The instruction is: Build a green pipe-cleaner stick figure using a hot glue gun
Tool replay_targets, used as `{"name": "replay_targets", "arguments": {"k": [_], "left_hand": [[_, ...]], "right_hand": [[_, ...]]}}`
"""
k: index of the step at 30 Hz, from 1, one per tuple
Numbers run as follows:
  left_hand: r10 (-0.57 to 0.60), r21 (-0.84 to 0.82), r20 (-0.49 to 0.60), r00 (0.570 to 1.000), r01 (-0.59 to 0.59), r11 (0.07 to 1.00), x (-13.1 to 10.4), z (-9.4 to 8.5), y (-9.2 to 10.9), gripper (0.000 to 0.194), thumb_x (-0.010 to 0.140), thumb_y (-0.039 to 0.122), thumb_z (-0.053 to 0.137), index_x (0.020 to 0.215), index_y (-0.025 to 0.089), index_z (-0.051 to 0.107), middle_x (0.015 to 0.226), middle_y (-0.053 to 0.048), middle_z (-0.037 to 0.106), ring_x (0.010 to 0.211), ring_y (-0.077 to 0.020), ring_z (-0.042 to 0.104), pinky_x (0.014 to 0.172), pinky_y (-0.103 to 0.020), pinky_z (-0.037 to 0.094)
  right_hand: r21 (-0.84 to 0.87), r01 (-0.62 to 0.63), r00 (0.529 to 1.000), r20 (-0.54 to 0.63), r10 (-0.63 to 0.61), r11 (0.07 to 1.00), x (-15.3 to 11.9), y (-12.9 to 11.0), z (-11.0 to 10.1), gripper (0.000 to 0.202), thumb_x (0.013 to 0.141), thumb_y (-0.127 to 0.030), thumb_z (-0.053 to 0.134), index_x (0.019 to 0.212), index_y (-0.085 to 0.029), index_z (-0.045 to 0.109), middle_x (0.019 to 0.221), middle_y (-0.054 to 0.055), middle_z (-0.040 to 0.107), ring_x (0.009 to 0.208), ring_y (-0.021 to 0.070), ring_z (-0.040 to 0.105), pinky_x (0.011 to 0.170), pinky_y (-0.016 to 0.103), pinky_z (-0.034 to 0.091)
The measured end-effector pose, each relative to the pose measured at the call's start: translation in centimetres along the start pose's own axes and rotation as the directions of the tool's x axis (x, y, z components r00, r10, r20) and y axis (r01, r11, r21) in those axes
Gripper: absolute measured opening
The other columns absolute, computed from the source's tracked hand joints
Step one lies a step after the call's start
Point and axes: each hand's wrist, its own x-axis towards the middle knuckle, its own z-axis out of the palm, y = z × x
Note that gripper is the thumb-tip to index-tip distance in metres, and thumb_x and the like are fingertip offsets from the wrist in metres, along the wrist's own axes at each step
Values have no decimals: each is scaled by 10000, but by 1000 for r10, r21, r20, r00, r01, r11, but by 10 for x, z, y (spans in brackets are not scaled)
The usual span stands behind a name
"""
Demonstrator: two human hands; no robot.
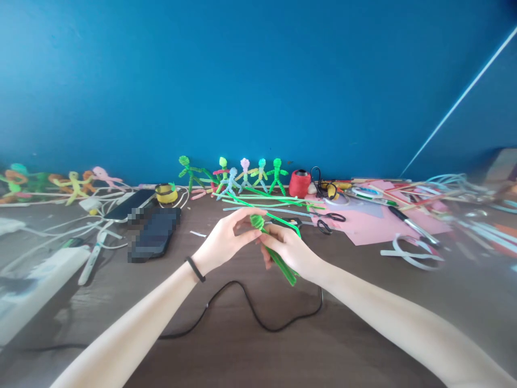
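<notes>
Between my two hands is a green pipe-cleaner figure (283,265) with a coiled, rounded head and long straight stems below. My left hand (226,237) pinches the coiled head between thumb and fingers. Around the stems just under the head, my right hand (288,248) is closed, and their loose ends stick out below it toward me. A brighter green pipe cleaner (285,220) runs from behind the hands and bends down beside the right one. Behind, several finished pipe-cleaner figures (277,175) lean against the blue wall.
Two dark phones (157,234) and white cables lie left, near a power strip (44,291). Scissors (324,226), pink paper (367,229), a pen (412,226) and a red thread spool (299,184) are at right. A black cord (258,318) crosses the table in front.
</notes>
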Motion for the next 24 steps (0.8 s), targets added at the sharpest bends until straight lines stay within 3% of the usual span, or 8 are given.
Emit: {"name": "replay_targets", "arguments": {"k": [6, 16, 24], "left_hand": [[12, 183, -70, 997, 1, 983, 1, -3, -6, 254, 698, 246, 623, 947, 237, 675, 967, -25, 668, 861, -193, 564, 814, -286, 420], [26, 288, 19, 999, -30, 957, 3, -7, -15, 286, 736, 266, 579, 1007, 241, 670, 973, -40, 678, 918, -206, 588, 855, -297, 414], [-12, 197, 50, 999, 2, 980, 1, -2, -21, 291, 759, 272, 550, 1022, 222, 665, 1110, -77, 637, 1005, -225, 570, 832, -302, 451]], "right_hand": [[-49, 46, 997, 61, -43, 998, 0, 4, -2, 166, 853, -306, 448, 817, -157, 512, 524, -50, 483, 418, 80, 478, 480, 223, 384], [-89, 67, 994, 95, -58, 994, 0, 8, -7, 201, 864, -308, 436, 818, -146, 548, 502, -60, 435, 404, 60, 415, 452, 212, 324], [-121, 58, 995, 87, -48, 991, -2, 9, -8, 214, 863, -317, 438, 790, -145, 542, 512, -51, 432, 413, 61, 390, 442, 213, 308]]}}
